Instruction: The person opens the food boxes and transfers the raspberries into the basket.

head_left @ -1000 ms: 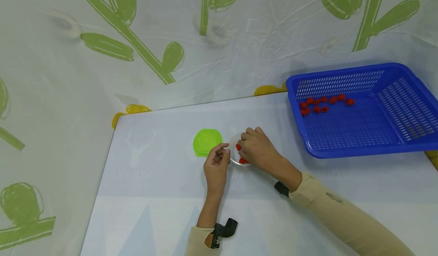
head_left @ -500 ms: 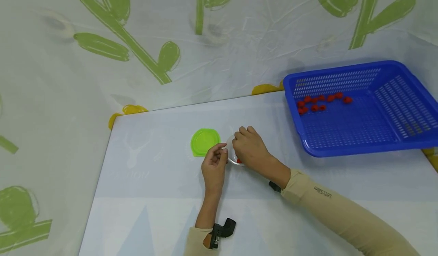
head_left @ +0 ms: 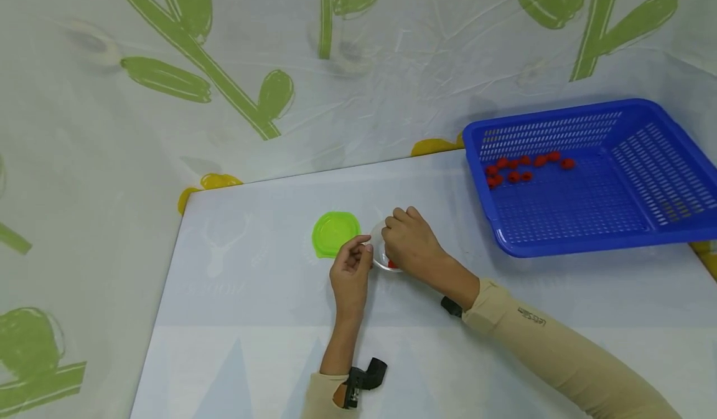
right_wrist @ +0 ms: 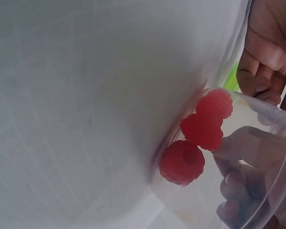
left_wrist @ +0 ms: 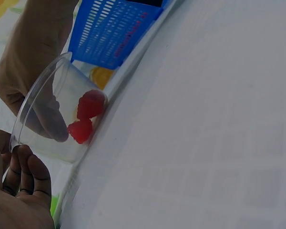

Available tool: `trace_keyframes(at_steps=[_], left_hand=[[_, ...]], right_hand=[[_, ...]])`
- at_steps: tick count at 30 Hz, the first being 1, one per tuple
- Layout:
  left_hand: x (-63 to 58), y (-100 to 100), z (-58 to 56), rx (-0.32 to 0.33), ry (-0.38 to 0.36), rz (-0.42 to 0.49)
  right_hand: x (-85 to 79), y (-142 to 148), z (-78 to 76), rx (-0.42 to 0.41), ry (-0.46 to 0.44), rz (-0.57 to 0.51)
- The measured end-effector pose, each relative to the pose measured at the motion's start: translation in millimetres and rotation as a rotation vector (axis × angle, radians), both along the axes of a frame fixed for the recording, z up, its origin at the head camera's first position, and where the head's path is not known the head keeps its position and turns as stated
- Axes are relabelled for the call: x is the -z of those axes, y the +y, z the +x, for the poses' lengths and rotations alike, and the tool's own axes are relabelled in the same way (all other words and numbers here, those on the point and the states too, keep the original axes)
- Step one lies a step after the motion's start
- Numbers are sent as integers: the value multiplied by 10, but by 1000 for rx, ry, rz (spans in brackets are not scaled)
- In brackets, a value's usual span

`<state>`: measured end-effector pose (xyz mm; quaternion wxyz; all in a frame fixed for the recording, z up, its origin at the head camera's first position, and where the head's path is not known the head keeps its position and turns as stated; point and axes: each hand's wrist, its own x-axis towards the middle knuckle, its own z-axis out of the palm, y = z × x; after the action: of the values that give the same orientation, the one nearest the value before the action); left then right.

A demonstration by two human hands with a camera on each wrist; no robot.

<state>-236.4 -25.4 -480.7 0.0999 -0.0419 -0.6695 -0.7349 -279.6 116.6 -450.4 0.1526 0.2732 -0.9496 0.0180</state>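
A clear plastic cup [head_left: 378, 227] stands at mid-table with a few raspberries [right_wrist: 182, 162] at its bottom. My left hand [head_left: 350, 277] pinches the cup's rim from the left side. From above, my right hand [head_left: 411, 240] reaches into the cup with its fingers bent. In the left wrist view, one right fingertip [left_wrist: 62, 135] meets a raspberry [left_wrist: 81, 130], and another raspberry [left_wrist: 91, 103] lies beside that one. Seen through the cup wall in the right wrist view, the other right fingers are curled; I cannot tell whether they grip a raspberry.
Just left of the cup, a bright green lid [head_left: 336, 233] lies flat. A blue slotted basket [head_left: 566, 248] stands at the back right, holding several raspberries [head_left: 514, 177] along its left side. Patterned sheeting [head_left: 403, 95] rises behind the table's back edge.
My right hand has shifted slightly left over the cup and covers more of the raspberries inside. My left hand keeps its hold on the rim.
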Motion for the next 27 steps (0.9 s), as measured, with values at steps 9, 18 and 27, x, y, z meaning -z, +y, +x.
trace_keyframes(at_steps=[9,18,27], left_hand=[[2,-5,-7,3,-3,-11],[-7,3,-15,8,2,-9],[8,-3,-8,7,2,-13]], right_hand=[[-25,15,24,27,5,15],[-91,1,47,118,-39,75],[-77,4,3,148,-62,99]])
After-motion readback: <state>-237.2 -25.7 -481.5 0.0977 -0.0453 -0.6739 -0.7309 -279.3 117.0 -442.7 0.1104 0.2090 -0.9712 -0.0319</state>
